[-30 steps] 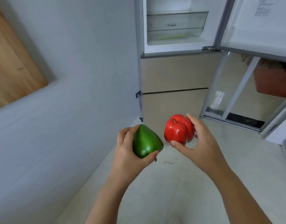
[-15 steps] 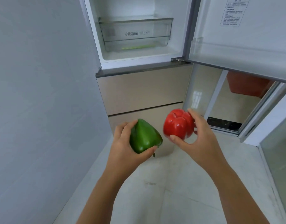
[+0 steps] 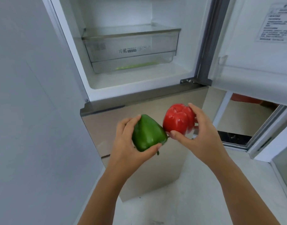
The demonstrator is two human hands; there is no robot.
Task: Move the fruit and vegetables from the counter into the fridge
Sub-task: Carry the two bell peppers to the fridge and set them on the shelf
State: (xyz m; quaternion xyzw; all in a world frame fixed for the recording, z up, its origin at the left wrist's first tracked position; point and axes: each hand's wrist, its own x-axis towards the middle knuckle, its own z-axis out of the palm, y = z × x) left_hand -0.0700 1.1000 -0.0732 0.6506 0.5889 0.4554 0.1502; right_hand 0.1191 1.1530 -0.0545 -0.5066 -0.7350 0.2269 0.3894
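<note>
Head view looks down on my two hands, held in front of the open fridge [image 3: 131, 92]. My left hand [image 3: 128, 143] wraps the green bell pepper [image 3: 147, 133], fingers over its far side and thumb under its near edge. My right hand [image 3: 199, 135] grips the red bell pepper [image 3: 178, 118], thumb on its lower front and fingers curled behind. The peppers sit side by side (I cannot tell whether they actually touch), both below the fridge's open compartment and in front of its closed beige lower drawers [image 3: 103, 130].

Inside the fridge, the clear crisper drawer [image 3: 131, 51] sits pushed in at the bottom, with something pale green in it, too blurred to name. The fridge door [image 3: 253, 62] stands swung open to the compartment's right, with a printed label [image 3: 274, 25] on its inner face. A grey wall [image 3: 34, 111] runs along the fridge's left side.
</note>
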